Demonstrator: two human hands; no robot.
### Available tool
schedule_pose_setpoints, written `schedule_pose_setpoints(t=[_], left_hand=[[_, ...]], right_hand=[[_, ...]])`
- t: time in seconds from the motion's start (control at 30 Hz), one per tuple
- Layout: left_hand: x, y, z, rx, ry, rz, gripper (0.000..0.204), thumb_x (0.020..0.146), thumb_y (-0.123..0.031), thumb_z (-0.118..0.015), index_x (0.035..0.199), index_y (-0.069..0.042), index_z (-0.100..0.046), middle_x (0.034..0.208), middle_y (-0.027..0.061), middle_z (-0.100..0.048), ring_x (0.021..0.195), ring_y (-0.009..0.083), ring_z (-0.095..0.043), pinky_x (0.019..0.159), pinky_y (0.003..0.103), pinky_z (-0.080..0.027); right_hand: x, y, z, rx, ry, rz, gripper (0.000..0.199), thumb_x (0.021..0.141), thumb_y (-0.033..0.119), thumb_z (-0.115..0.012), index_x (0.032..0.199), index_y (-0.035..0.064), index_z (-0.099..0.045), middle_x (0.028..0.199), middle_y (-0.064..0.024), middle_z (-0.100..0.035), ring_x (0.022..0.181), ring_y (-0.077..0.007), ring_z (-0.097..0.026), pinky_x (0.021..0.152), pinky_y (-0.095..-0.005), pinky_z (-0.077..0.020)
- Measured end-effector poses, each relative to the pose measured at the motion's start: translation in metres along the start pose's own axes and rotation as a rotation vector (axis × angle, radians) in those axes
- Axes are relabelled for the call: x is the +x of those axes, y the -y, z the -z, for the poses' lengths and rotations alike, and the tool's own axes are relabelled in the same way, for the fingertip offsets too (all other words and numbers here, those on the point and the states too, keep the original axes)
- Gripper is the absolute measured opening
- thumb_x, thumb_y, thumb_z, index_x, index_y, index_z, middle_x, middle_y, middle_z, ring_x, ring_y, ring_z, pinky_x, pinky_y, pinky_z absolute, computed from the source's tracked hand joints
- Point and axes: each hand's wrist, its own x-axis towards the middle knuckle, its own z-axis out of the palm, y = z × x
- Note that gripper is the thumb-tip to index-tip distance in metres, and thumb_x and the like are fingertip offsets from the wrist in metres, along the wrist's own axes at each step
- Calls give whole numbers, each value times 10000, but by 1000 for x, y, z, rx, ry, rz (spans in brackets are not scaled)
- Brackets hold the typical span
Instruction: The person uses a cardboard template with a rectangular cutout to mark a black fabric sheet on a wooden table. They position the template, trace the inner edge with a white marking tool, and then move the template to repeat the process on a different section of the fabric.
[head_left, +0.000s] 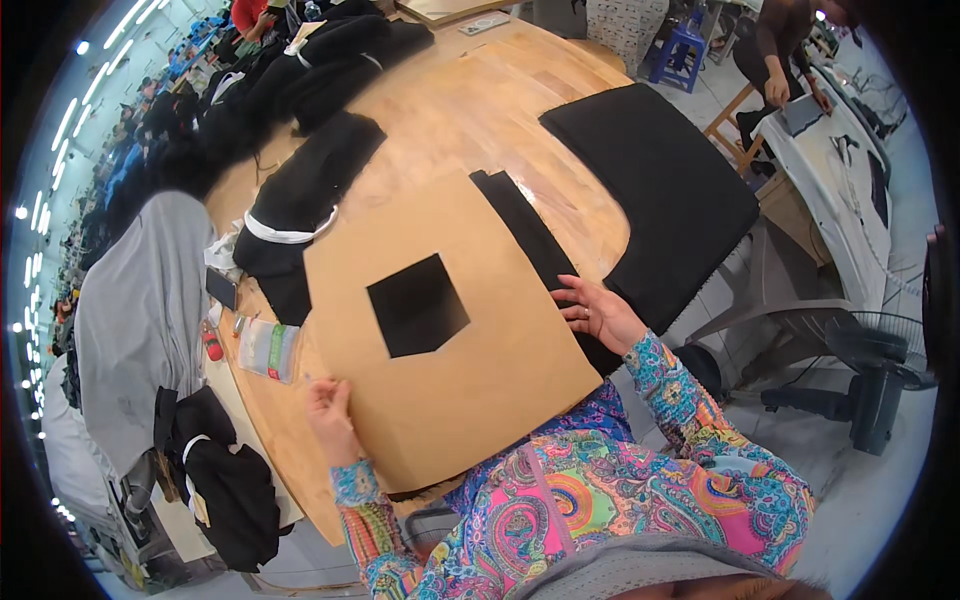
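A large brown cardboard template [470, 330] lies flat on the wooden table, tilted a little so one corner points toward the person, with a five-sided hole [416, 304] cut in its middle. Black fabric [530, 235] lies under it, showing dark through the hole and sticking out as a strip along its right edge. The left hand [330, 410] rests at the cardboard's lower left edge and the right hand [598, 312] lies flat at its right edge, fingers on the black strip.
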Motion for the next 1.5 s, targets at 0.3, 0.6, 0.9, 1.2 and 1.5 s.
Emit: schedule_pose_setpoints(t=[0.3, 0.6, 0.9, 1.2, 1.5], left_hand=[[4, 48, -34, -79, 118, 199, 155, 806, 31, -617, 862, -70, -513, 807, -22, -506, 732, 56, -477, 667, 188, -398], [11, 56, -36, 10, 134, 218, 147, 809, 28, -607, 884, -59, -515, 826, 0, -535, 748, 69, -510, 681, 190, -429], [59, 7, -91, 686, 208, -401, 164, 791, -52, -622, 930, -9, -547, 1100, 168, -579, 1032, 334, -531, 893, 393, -408], [169, 46, -273, 669, 612, -757, 160, 824, -129, -574, 968, -61, -569, 1172, 109, -566, 1126, 355, -478, 931, 434, -379], [176, 76, -320, 840, 697, -709, 185, 857, -259, -556, 1005, -149, -576, 1270, 49, -521, 1231, 303, -386, 1001, 459, -224]], right_hand=[[8, -24, 6, -522, -164, 100, 512, 844, 3, -535, 1334, 46, -393, 1162, -34, -519, 968, -83, -526, 854, -229, -423], [15, -31, 13, -504, -180, 169, 506, 825, -67, -482, 1321, -13, -400, 1211, -53, -541, 1051, -98, -527, 902, -229, -406], [11, -27, 9, -487, -197, 141, 512, 822, -71, -501, 1321, -22, -394, 1226, -59, -529, 1079, -100, -513, 914, -229, -397], [11, -29, 10, -455, -213, 166, 506, 831, -46, -515, 1322, -15, -396, 1154, -38, -536, 1004, -78, -518, 861, -218, -413], [13, -32, 16, -563, -230, 185, 498, 821, -14, -544, 1305, -1, -427, 934, -15, -487, 773, -72, -460, 699, -211, -409]])
